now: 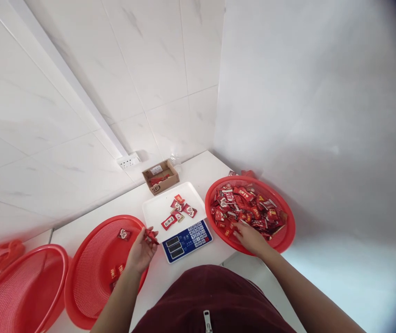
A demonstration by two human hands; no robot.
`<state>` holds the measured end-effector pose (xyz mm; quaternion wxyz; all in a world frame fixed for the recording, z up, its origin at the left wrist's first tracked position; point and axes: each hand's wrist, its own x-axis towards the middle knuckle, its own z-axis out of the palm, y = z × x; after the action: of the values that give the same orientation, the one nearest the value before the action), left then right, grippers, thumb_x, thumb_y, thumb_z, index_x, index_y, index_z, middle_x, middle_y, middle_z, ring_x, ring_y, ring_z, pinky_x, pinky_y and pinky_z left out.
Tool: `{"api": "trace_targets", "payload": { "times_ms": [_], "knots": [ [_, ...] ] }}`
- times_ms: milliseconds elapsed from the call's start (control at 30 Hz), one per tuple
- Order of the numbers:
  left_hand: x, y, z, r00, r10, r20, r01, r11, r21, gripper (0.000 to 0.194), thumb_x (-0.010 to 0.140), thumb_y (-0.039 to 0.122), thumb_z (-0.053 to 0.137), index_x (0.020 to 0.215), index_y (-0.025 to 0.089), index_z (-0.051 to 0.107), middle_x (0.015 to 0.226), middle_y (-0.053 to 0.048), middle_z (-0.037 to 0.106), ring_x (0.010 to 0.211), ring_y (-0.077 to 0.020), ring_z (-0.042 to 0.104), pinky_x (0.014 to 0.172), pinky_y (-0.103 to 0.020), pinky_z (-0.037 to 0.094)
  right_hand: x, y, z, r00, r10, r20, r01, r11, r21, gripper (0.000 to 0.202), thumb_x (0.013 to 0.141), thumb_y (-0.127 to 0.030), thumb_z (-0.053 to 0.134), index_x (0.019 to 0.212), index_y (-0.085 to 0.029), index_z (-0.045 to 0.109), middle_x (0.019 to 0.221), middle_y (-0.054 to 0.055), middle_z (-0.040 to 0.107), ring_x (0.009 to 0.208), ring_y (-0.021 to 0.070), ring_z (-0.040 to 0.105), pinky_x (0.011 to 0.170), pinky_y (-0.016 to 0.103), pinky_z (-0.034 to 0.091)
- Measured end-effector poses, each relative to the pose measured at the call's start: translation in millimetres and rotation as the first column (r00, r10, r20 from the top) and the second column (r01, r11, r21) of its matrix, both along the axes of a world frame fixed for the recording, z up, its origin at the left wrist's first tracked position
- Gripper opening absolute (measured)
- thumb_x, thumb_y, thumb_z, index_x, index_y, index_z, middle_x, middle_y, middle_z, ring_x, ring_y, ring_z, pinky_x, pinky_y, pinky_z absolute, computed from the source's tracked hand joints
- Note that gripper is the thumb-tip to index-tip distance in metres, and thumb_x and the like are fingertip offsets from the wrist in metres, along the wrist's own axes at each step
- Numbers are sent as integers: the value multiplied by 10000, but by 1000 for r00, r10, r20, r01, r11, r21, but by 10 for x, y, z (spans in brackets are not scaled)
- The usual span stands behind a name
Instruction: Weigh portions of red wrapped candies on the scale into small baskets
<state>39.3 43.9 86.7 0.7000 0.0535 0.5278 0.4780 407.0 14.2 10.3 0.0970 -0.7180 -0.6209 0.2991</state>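
With fingers of left hand (pixel 141 253) curled nearly closed, holding a small glossy red packet (pixel 151 236) between right rim of a round red mesh basket (pixel 92 259) and left edge of a blue-and-white scale (pixel 185 237). With fingers of right hand (pixel 250 237) bent among red wrapped packets (pixel 250 208) in the fuller red basket (pixel 291 225) by the right edge of the white worktop (pixel 200 170); cannot tell whether gripping. Could drop it if pinching loosely, or spill several over the rim by overgrabbing.
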Motion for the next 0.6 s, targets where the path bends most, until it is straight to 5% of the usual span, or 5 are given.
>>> {"api": "trace_targets", "payload": {
  "times_ms": [200, 433, 600],
  "knots": [
    [-366, 22, -62, 919, 257, -299, -271, 962, -7, 181, 888, 222, 514, 748, 141, 594, 653, -10, 602, 543, -93, 589, 511, -208, 521, 82, -81, -246, 998, 26, -52, -33, 990, -138, 395, 828, -233, 471, 1193, -153, 597, 1186, 151, 641, 1110, 277, 586, 935, 385, 415],
    [-504, 7, -163, 865, 393, -314, -414, 910, -3, 129, 880, 162, 515, 782, 142, 596, 754, -22, 612, 650, -101, 606, 624, -248, 572, -5, 159, -349, 981, 62, -184, -84, 990, -113, 451, 807, -251, 496, 1244, -165, 572, 1244, 115, 610, 1133, 234, 576, 969, 356, 407],
    [-520, -42, -210, 852, 426, -304, -446, 895, 4, 128, 882, 137, 490, 778, 172, 556, 740, -11, 586, 639, -100, 596, 678, -280, 583, -40, 214, -407, 972, 76, -224, -96, 992, -82, 377, 763, -316, 531, 1092, -205, 678, 1126, 80, 683, 1033, 236, 636, 908, 365, 465]
  ]
}}
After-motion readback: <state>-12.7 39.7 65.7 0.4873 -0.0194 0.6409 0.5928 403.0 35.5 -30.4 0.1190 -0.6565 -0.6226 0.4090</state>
